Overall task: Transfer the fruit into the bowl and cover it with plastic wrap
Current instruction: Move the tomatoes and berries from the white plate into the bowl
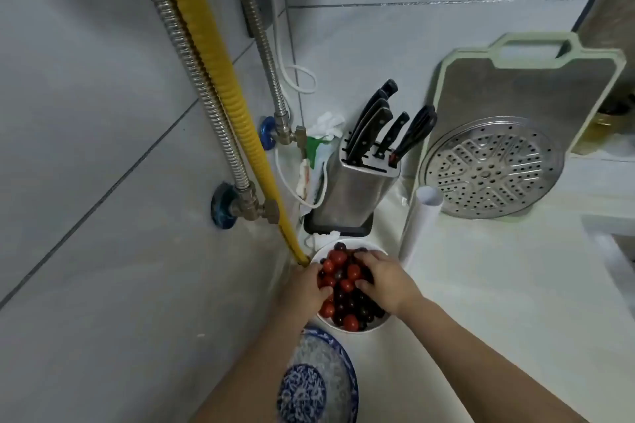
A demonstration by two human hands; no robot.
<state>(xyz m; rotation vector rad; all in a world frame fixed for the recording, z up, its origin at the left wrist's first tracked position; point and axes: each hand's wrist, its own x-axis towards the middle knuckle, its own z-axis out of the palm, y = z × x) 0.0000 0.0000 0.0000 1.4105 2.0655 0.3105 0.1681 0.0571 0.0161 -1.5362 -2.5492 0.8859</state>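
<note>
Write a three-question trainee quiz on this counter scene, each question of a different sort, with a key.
1. True or false: the blue patterned bowl already holds fruit.
2. Where does the plastic wrap roll stand? A) right of the white dish B) inside the knife block C) in the left hand
3. Fill in: both hands reach into the white dish of ____.

Key: 1 false; 2 A; 3 fruit. The left hand and right hand are both in the pile.
</note>
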